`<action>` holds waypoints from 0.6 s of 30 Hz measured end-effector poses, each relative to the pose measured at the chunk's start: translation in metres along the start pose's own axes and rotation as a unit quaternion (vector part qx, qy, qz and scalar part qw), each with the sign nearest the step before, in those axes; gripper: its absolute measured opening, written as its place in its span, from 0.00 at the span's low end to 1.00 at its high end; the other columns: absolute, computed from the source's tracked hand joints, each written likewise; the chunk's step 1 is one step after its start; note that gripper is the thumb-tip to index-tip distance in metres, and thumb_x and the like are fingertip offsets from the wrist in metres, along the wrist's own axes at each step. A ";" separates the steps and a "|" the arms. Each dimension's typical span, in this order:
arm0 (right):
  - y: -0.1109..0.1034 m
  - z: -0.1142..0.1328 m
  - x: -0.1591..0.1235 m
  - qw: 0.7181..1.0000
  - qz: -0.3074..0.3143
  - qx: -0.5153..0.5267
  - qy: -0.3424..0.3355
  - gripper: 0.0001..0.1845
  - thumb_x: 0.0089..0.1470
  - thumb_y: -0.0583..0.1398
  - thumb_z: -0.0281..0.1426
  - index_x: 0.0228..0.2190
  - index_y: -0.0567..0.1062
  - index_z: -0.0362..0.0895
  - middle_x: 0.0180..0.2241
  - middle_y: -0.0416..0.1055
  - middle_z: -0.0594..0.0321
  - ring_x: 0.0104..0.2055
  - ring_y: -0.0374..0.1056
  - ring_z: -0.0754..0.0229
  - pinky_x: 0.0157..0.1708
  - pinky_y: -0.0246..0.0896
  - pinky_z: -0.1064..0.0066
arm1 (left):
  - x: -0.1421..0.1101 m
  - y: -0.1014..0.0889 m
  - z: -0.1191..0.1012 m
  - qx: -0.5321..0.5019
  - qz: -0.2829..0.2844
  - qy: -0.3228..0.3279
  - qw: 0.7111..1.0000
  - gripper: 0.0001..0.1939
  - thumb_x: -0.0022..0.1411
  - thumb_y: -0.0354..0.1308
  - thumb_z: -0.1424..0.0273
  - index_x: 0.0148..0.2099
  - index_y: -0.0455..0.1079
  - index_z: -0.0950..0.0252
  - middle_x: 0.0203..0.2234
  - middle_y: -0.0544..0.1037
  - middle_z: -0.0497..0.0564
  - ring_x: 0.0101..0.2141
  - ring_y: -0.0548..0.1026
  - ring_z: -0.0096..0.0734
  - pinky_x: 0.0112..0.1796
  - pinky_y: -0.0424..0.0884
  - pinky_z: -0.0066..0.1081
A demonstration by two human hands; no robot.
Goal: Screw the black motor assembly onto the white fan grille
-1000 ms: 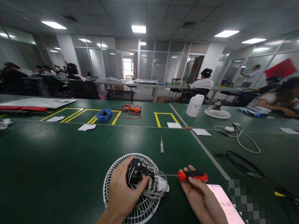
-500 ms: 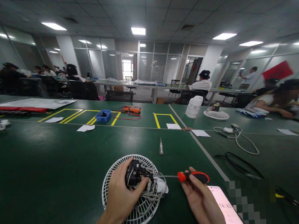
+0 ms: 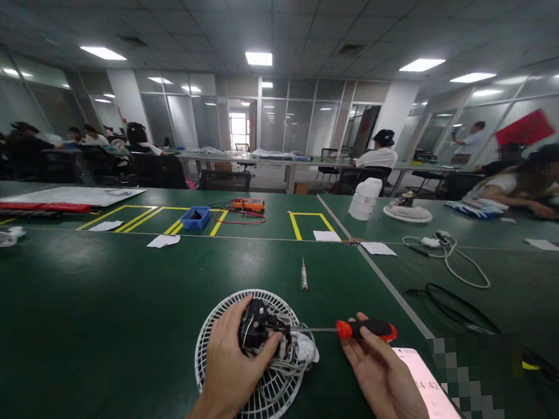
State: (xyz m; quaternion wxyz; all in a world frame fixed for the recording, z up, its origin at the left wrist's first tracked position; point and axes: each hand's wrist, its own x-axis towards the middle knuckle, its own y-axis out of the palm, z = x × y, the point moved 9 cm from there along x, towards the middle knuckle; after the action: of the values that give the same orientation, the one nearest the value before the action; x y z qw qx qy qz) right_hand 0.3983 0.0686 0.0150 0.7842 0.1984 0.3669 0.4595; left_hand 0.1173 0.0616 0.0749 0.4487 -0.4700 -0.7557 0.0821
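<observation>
A white round fan grille lies on the green table, with a black fan motor on top of it. My left hand is wrapped round the motor, thumb on its right side. In my right hand is a red-and-black screwdriver, held level between thumb and fingers. Its shaft points left, and the tip reaches the motor's right side, where the exact contact is hidden. A bundled grey cord and a white plastic part rest on the grille beside the motor.
Beyond the grille lies a small clear-handled screwdriver. A lit phone is beside my right hand. Farther back are a blue bin, an orange multimeter, white stacked containers and another fan grille. Cables lie to the right; co-workers sit around.
The whole view has shifted slightly, so things appear a little farther right. My left hand keeps its hold on the motor, and the screwdriver stays level against it in my right hand.
</observation>
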 end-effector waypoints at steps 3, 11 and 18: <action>0.001 -0.001 0.001 1.000 0.007 0.009 0.007 0.32 0.29 0.74 0.23 0.41 0.75 0.45 0.39 0.79 0.59 0.43 0.77 0.53 0.47 0.74 0.63 | 0.000 -0.001 -0.001 0.000 -0.003 0.002 1.000 0.33 0.58 0.64 0.51 0.61 0.65 0.59 0.52 0.78 0.56 0.50 0.77 0.49 0.51 0.74 0.52; -0.003 0.001 0.000 0.996 -0.002 -0.076 -0.056 0.34 0.37 0.77 0.40 0.45 0.73 0.47 0.36 0.78 0.64 0.40 0.76 0.53 0.50 0.71 0.55 | -0.002 0.001 0.003 -0.003 0.001 -0.007 1.000 0.34 0.58 0.65 0.51 0.61 0.65 0.59 0.53 0.77 0.57 0.51 0.77 0.50 0.52 0.73 0.52; -0.002 0.000 0.000 0.997 0.033 -0.041 -0.052 0.34 0.31 0.79 0.35 0.42 0.75 0.47 0.38 0.77 0.64 0.44 0.75 0.55 0.47 0.73 0.61 | -0.001 0.000 0.002 0.000 0.001 -0.004 1.000 0.33 0.58 0.64 0.50 0.60 0.65 0.59 0.53 0.78 0.56 0.51 0.77 0.50 0.51 0.74 0.52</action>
State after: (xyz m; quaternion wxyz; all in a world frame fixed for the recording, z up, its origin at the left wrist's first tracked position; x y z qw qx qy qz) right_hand 0.3999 0.0674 0.0137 0.7940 0.2016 0.3001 0.4888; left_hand 0.1162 0.0611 0.0731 0.4456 -0.4704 -0.7570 0.0847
